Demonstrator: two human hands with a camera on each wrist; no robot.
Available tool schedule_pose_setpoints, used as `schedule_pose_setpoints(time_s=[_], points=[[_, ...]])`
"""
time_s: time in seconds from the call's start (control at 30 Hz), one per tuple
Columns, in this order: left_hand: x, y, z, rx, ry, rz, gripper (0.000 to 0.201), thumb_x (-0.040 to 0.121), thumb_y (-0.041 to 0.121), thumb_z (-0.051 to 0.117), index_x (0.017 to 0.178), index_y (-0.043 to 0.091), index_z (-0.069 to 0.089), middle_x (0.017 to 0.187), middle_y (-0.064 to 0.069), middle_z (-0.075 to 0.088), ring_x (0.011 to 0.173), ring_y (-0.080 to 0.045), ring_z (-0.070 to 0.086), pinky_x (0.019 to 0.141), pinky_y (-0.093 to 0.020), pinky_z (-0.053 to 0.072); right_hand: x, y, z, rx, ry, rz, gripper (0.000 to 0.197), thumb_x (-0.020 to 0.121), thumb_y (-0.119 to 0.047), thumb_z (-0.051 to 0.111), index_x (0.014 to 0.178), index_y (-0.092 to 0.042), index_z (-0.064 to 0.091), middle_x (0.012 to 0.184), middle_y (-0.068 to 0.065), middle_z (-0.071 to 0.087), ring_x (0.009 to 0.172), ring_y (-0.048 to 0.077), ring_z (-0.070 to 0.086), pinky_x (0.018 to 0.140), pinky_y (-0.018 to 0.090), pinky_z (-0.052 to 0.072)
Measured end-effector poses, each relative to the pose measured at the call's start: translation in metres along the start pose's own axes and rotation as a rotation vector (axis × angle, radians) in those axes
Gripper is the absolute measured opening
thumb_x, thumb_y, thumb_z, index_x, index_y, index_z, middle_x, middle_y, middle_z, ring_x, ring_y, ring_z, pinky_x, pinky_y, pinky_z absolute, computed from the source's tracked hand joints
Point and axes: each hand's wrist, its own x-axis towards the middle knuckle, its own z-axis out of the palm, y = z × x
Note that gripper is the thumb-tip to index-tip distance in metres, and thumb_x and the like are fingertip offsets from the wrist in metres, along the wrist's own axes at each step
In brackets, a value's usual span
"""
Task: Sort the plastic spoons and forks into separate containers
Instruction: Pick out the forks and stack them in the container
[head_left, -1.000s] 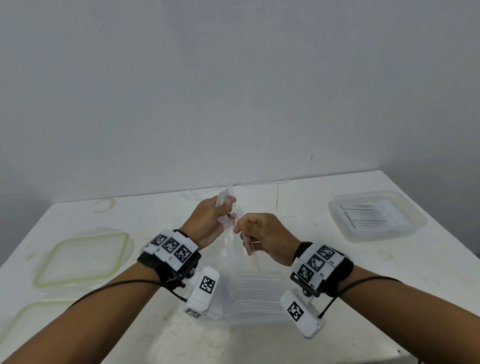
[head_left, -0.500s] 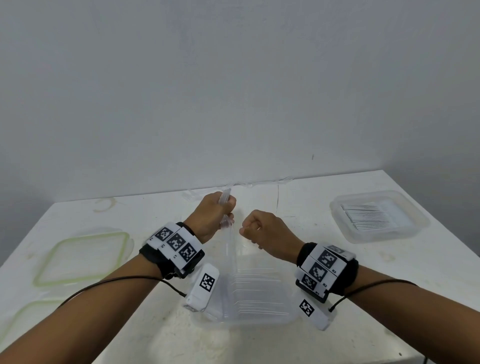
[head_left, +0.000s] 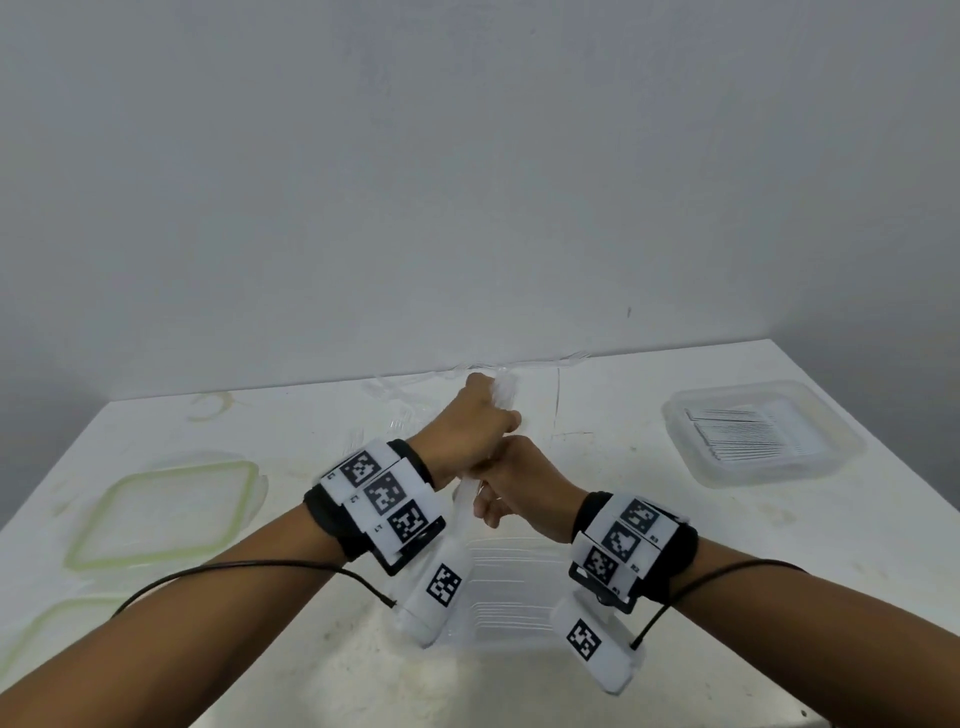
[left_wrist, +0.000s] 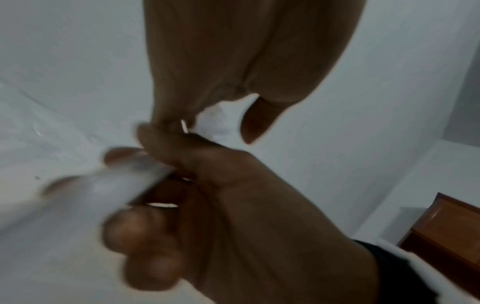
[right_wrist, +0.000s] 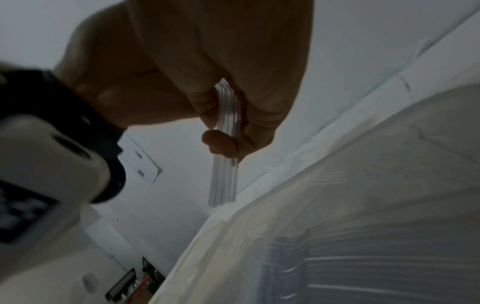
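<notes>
A bundle of clear plastic cutlery (head_left: 506, 389) stands nearly upright above the near clear container (head_left: 493, 647), which holds several clear pieces in a row. My left hand (head_left: 467, 431) grips the bundle's upper part. My right hand (head_left: 519, 483) sits just below, touching the left hand, with its fingers curled round the lower handles (right_wrist: 226, 127). In the left wrist view the bundle (left_wrist: 116, 185) is blurred between the right hand's fingers. Whether the pieces are spoons or forks cannot be told.
A second clear container (head_left: 841, 441) with a stack of cutlery sits at the right on the white table (head_left: 727, 597). Two green-rimmed lids (head_left: 166, 514) lie at the left. Loose clear cutlery (head_left: 395, 395) lies by the back wall.
Half a second ago my right fist was apart from the bundle. It has now come in under my left hand and closed on the handles, while the left hand shifted slightly right.
</notes>
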Motion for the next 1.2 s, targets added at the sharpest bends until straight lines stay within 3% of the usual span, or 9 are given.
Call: schedule_pose_setpoints(time_s=[0.2, 0.3, 0.37, 0.47, 0.6, 0.7, 0.83, 1.0, 1.2], points=[[-0.015, -0.034, -0.025, -0.101, -0.220, -0.067, 0.073, 0.075, 0.017, 0.068, 0.136, 0.017, 0.029, 0.114, -0.009, 0.055, 0.097, -0.018, 0.061, 0.086, -0.034, 0.050, -0.003, 0.004, -0.013, 0.340, -0.018, -0.007, 0.019, 0.097, -0.019, 0.055, 0.094, -0.001, 0.061, 0.077, 0.014, 0.059, 0.055, 0.018, 0.052, 0.047, 0.025, 0.041], [-0.020, -0.049, -0.021, -0.218, -0.399, -0.103, 0.045, 0.083, 0.011, 0.064, 0.123, 0.010, 0.045, 0.106, -0.013, 0.062, 0.094, -0.028, 0.066, 0.092, -0.041, 0.050, -0.002, 0.009, -0.014, 0.417, -0.052, -0.027, 0.022, 0.097, -0.022, 0.055, 0.094, -0.001, 0.062, 0.079, 0.014, 0.058, 0.060, 0.021, 0.052, 0.049, 0.028, 0.037], [-0.027, -0.052, -0.018, -0.160, -0.493, -0.014, 0.015, 0.092, 0.018, 0.055, 0.106, 0.013, 0.055, 0.093, -0.010, 0.063, 0.078, -0.024, 0.062, 0.080, -0.038, 0.051, -0.004, 0.011, -0.013, 0.358, -0.089, -0.054, 0.026, 0.097, -0.025, 0.055, 0.093, 0.000, 0.063, 0.075, 0.014, 0.057, 0.059, 0.022, 0.051, 0.049, 0.027, 0.035], [-0.033, -0.057, -0.019, 0.008, -0.480, 0.010, 0.015, 0.100, 0.024, 0.045, 0.109, 0.013, 0.051, 0.085, -0.005, 0.058, 0.062, -0.012, 0.049, 0.064, -0.027, 0.042, -0.009, 0.014, -0.013, 0.237, -0.098, -0.062, 0.031, 0.096, -0.028, 0.057, 0.086, 0.000, 0.063, 0.070, 0.014, 0.055, 0.058, 0.023, 0.049, 0.047, 0.024, 0.033], [-0.038, -0.070, -0.033, 0.324, -0.484, 0.041, 0.018, 0.101, 0.027, 0.043, 0.113, 0.014, 0.041, 0.077, 0.004, 0.047, 0.063, -0.009, 0.042, 0.065, -0.025, 0.040, -0.022, 0.018, -0.027, 0.176, -0.140, 0.061, 0.023, 0.090, -0.026, 0.066, 0.099, -0.005, 0.066, 0.085, 0.006, 0.059, 0.063, 0.013, 0.048, 0.050, 0.022, 0.037], [-0.049, -0.076, -0.042, 0.652, -0.522, 0.114, 0.011, 0.102, 0.025, 0.039, 0.101, 0.018, 0.030, 0.071, 0.001, 0.045, 0.061, -0.013, 0.038, 0.061, -0.024, 0.036, -0.038, 0.021, -0.050, -0.103, -0.108, 0.088, 0.041, 0.084, -0.027, 0.073, 0.120, -0.014, 0.057, 0.100, 0.003, 0.061, 0.072, 0.015, 0.057, 0.057, 0.025, 0.044], [-0.060, -0.079, -0.038, 0.872, -0.612, 0.120, 0.017, 0.101, 0.020, 0.039, 0.101, 0.018, 0.022, 0.074, 0.002, 0.045, 0.062, -0.013, 0.041, 0.059, -0.022, 0.036, -0.062, 0.027, -0.070, -0.762, -0.045, -0.194, 0.087, 0.078, -0.045, 0.075, 0.147, -0.030, 0.025, 0.135, -0.011, 0.041, 0.112, 0.006, 0.047, 0.088, 0.013, 0.039], [-0.063, -0.093, -0.015, 0.993, -0.665, 0.119, 0.027, 0.097, 0.009, 0.047, 0.114, 0.013, 0.026, 0.105, -0.006, 0.056, 0.080, -0.016, 0.049, 0.072, -0.029, 0.043, -0.083, 0.057, -0.057, -1.168, -0.301, -0.499, 0.057, 0.091, -0.045, 0.057, 0.141, -0.020, 0.045, 0.130, -0.004, 0.053, 0.117, 0.013, 0.044, 0.099, 0.024, 0.035], [-0.069, -0.107, -0.007, 0.994, -0.648, 0.196, 0.026, 0.091, -0.002, 0.050, 0.110, 0.007, 0.035, 0.109, -0.010, 0.042, 0.089, -0.026, 0.055, 0.076, -0.039, 0.047, -0.082, 0.071, -0.045, -1.151, -0.302, -0.442, 0.041, 0.100, -0.037, 0.044, 0.133, -0.016, 0.052, 0.126, 0.000, 0.060, 0.112, 0.017, 0.052, 0.093, 0.020, 0.035]])
